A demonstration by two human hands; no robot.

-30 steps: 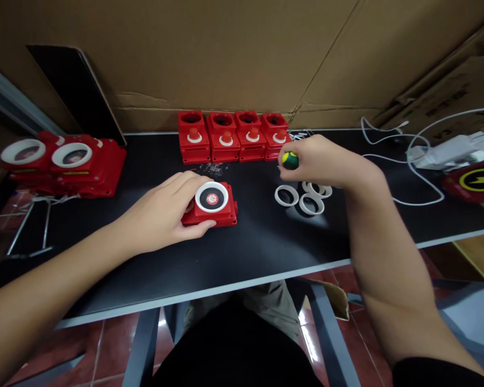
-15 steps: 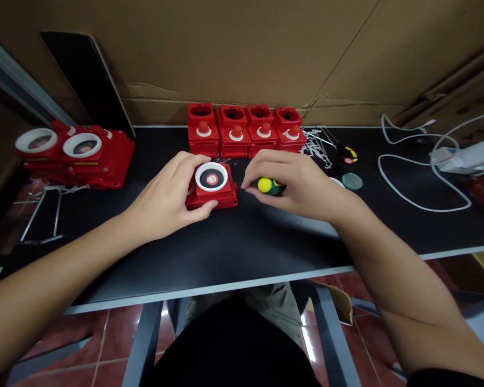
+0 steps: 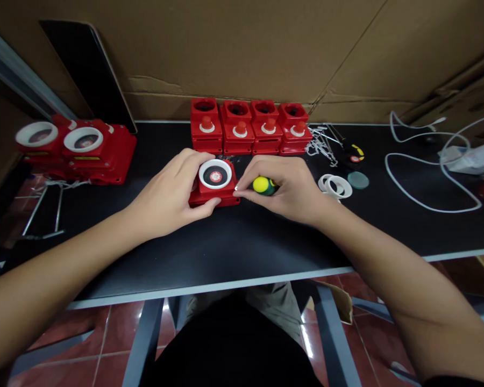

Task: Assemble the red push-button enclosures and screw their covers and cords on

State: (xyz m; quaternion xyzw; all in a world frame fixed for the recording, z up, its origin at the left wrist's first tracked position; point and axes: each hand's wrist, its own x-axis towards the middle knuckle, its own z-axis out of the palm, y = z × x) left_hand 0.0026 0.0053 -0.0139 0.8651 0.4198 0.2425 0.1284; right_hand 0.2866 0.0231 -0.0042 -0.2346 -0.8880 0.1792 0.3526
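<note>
The red box [image 3: 214, 185], topped by a white ring around a black face, is sitting on the black table [image 3: 226, 242] between the two hands. The left hand [image 3: 171, 193] is curling around the box's left side. Its thumb is pressing the near edge and its fingers are lying over the far corner, apparently pinning the box so it cannot slide. The right hand [image 3: 292, 188] is wrapping closed around a screwdriver [image 3: 263, 185] with a yellow-and-green handle, and its forefinger tip is touching the box's right edge. The blade is hiding under the palm, so I cannot tell where it is pointing.

Just right of the right hand, loose white rings [image 3: 334, 186] are lying overlapped within easy reach, with a grey-green disc [image 3: 358, 180] beside them. Beyond that hand a heap of small metal parts [image 3: 320, 144] and a second tool [image 3: 355, 153] are resting. Beyond both hands, four red units [image 3: 248, 129] are standing in a row against the cardboard wall [image 3: 246, 48], likely parked there in a batch. Well left of the left hand, two larger ringed housings [image 3: 78, 150] are sitting. Far right, a white cable [image 3: 417, 201] is looping.

The red emblem on the box's face is too small to read, and no brand is showing.
</note>
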